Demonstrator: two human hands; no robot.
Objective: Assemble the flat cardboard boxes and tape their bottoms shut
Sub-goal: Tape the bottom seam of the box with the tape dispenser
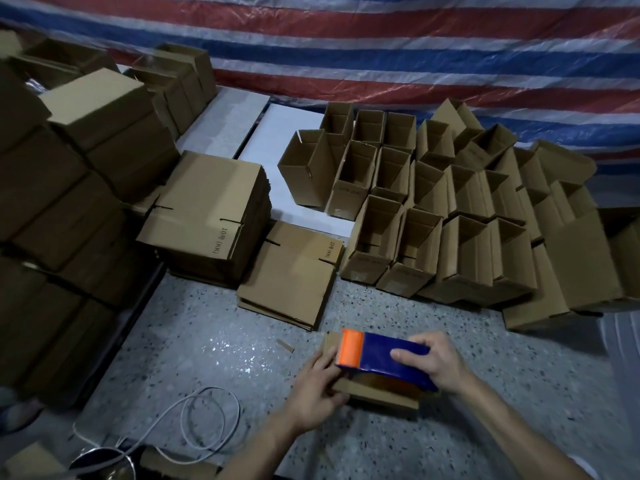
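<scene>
A small cardboard box (375, 393) stands on the speckled floor low in the middle, mostly hidden under a blue tape dispenser (384, 358) with an orange end. My right hand (436, 363) grips the dispenser from above, pressed onto the box's top face. My left hand (317, 384) holds the box's left side, thumb beside the orange end. Two stacks of flat folded boxes, a tall stack (211, 213) and a low stack (294, 271), lie beyond to the left.
Several assembled open boxes (433, 209) stand in rows at the right. Bundled box stacks (69, 188) rise along the left. A striped tarp (381, 46) hangs behind. A white cable (211, 420) coils on the floor at lower left, near a dark round container (100, 464).
</scene>
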